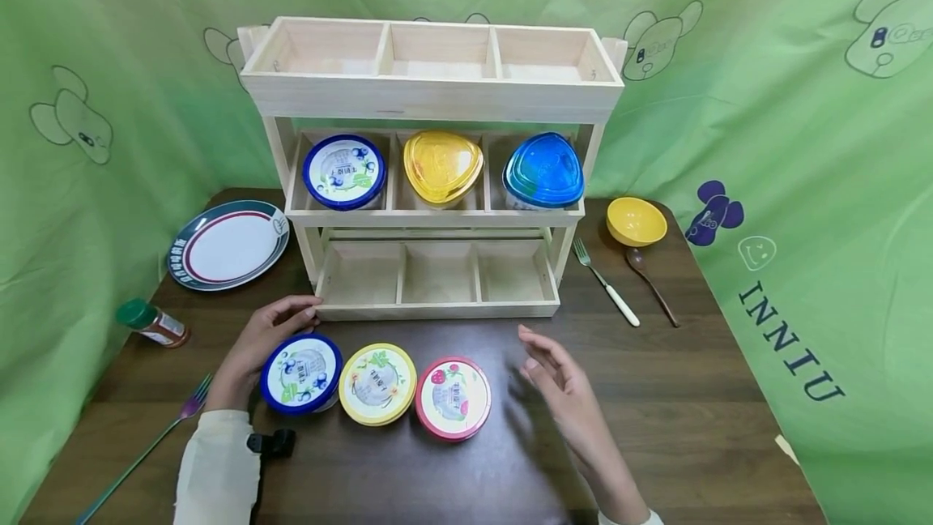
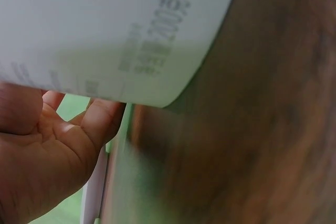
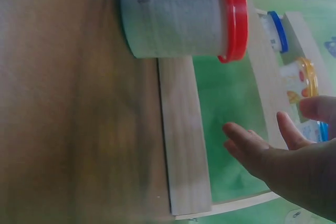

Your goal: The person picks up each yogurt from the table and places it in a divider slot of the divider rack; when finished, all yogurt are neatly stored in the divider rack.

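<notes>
Three round cups stand in a row on the dark wooden table (image 1: 656, 428): a blue-lid cup (image 1: 301, 373), a yellow-lid cup (image 1: 377, 383) and a red-lid cup (image 1: 453, 398). My left hand (image 1: 273, 335) lies against the blue-lid cup's left side, fingers loosely curved and reaching past it toward the wooden shelf (image 1: 437, 310). The left wrist view shows that cup's white wall (image 2: 105, 35) just above my palm and fingers (image 2: 100, 121). My right hand (image 1: 554, 367) hovers open to the right of the red-lid cup (image 3: 178, 17), holding nothing.
The shelf's middle tier holds a blue-lid cup (image 1: 344, 171), a yellow-lidded container (image 1: 442, 166) and a blue-lidded container (image 1: 543, 170); top and bottom tiers are bare. A plate (image 1: 229, 244), spice bottle (image 1: 155, 324) and purple fork (image 1: 146, 448) lie left; yellow bowl (image 1: 636, 221), fork (image 1: 605, 282), spoon (image 1: 651, 274) right.
</notes>
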The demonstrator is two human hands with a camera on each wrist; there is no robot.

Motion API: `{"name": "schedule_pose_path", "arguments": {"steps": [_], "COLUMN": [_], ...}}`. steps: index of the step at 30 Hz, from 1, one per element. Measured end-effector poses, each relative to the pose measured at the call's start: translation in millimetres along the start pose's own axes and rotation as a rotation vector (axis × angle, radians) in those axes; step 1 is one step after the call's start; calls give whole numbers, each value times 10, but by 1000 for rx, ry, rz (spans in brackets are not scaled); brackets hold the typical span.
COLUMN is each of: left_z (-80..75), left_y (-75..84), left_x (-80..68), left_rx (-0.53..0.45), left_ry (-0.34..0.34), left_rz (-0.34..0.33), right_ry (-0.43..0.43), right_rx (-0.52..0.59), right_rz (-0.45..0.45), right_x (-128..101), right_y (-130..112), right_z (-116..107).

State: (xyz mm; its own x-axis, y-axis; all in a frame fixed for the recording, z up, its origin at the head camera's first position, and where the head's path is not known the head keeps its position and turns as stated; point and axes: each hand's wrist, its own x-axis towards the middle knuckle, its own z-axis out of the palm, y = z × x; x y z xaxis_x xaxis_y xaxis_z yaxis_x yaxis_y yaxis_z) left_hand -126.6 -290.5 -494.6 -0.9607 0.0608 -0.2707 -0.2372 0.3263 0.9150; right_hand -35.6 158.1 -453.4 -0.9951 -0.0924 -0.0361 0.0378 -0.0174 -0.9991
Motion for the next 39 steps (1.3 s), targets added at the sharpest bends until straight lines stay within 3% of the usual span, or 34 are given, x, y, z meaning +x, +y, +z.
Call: {"name": "schedule_pose_path", "arguments": {"steps": [8,13,23,32,39], "left_z": [10,11,5,14,20], "left_y": [3,-4,-27,1,4], "left_x": [4,-8,-26,-28,-18], "left_rx": [-9,-13,9,5,-1], "left_ry": [-10,-8,1,-1,2], "left_rz": [18,29,17,18,21], "right_ry": [-53,-135,-258,-284,-254], "right_rx": [-9,38,25,-51,-87], "right_rz": [89,140,37,53,41], "right_x": [-106,-147,-134,-134,-135], "right_y": [138,195,273,359,376], "right_z": [91,171,316,411,411]}}
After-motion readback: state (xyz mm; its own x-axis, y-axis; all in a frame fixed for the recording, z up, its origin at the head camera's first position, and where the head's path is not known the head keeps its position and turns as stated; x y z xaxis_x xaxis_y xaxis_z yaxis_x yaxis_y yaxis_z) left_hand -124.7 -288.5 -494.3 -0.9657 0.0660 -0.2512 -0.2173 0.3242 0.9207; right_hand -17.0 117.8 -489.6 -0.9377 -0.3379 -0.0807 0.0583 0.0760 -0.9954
